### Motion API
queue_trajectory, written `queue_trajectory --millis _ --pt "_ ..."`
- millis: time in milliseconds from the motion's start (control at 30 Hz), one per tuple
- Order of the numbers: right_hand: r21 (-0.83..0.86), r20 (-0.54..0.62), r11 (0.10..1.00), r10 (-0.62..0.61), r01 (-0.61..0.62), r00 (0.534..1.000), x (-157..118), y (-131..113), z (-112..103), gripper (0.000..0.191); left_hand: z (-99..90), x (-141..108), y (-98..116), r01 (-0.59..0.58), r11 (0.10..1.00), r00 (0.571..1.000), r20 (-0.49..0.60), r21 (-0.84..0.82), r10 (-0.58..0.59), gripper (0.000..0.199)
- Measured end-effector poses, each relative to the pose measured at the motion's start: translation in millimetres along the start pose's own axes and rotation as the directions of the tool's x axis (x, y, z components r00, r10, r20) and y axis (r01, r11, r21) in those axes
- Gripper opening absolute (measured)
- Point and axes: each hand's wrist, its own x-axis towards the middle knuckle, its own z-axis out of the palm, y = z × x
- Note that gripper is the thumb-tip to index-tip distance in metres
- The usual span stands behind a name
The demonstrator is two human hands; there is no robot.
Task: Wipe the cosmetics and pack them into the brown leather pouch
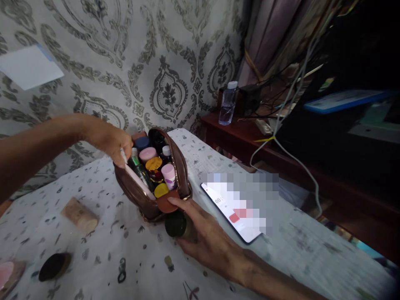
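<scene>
An open brown zip bag [133, 190] sits on the patterned cloth, packed with several small jars and bottles. My left hand [111, 141] reaches over its far left rim, its fingers closed on the white end of a slim pale pink tube [139, 181]. Inside are a gold-lidded jar [154, 164], a pink lid [148, 154], a yellow lid [161, 190] and a green bottle [142, 171]. My right hand [206, 237] curls around a jar with a dark green lid [175, 225] at the bag's near end. One finger touches the brown end tab [168, 201].
Left on the cloth lie a beige tube [79, 214], a dark-capped container [54, 266] and a pink item [11, 275]. A lit phone [231, 212] lies right of the bag. Beyond it, a clear bottle [228, 104] stands on a dark wooden table [211, 125] with loose cables.
</scene>
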Motion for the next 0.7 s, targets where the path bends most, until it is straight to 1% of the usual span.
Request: queue_trajectory --millis 33,67,100,167,233,333,467,567,633,700 --pt "-0.001 0.0 1.0 0.0 0.0 1.0 0.0 0.2 0.1 0.079 -0.9 0.0 3.0 0.001 1.0 0.996 0.088 -0.017 0.0 0.012" --pt "0.0 0.0 1.0 0.004 -0.004 1.0 0.2 0.1 0.1 0.08 -1.8 0.1 5.5 -0.009 0.999 0.987 0.162 -0.035 0.014 0.016" --pt "0.005 0.001 1.0 0.008 -0.008 1.0 0.4 -0.1 0.2 0.08 -2.6 0.2 7.3 -0.012 0.999 0.985 0.172 -0.039 0.019 0.019" --pt "0.018 0.001 1.0 0.017 -0.017 1.0 1.0 -1.2 0.2 0.079 -3.6 0.4 8.8 -0.033 0.999 0.995 0.088 -0.038 0.036 0.021" --pt "0.028 0.003 0.999 0.021 -0.021 1.0 1.6 -2.7 0.0 0.076 -3.9 0.0 7.7 -0.076 0.995 0.996 0.038 -0.059 0.078 0.019" --pt "0.039 0.002 0.999 0.014 -0.014 1.0 1.8 -4.5 -0.7 0.075 -3.1 -2.5 3.8 -0.127 0.988 0.992 0.007 -0.083 0.128 0.016" --pt "0.039 -0.014 0.999 0.005 -0.005 1.0 1.4 -6.3 -1.8 0.074 -0.3 -7.6 1.9 -0.135 0.989 0.99 -0.043 -0.067 0.132 0.016" --pt "0.02 -0.013 1.0 0.006 -0.005 1.0 1.6 -6.8 -1.6 0.074 1.0 -8.5 4.3 -0.141 0.986 0.987 -0.083 -0.084 0.134 0.017" --pt "0.006 -0.018 1.0 0.006 -0.006 1.0 2.0 -6.0 -0.6 0.074 0.7 -7.7 7.2 -0.156 0.983 0.985 -0.091 -0.092 0.147 0.017" --pt "0.002 -0.027 1.0 0.008 -0.008 1.0 2.1 -4.7 0.0 0.075 -0.1 -7.3 10.9 -0.142 0.986 0.987 -0.088 -0.081 0.135 0.019"
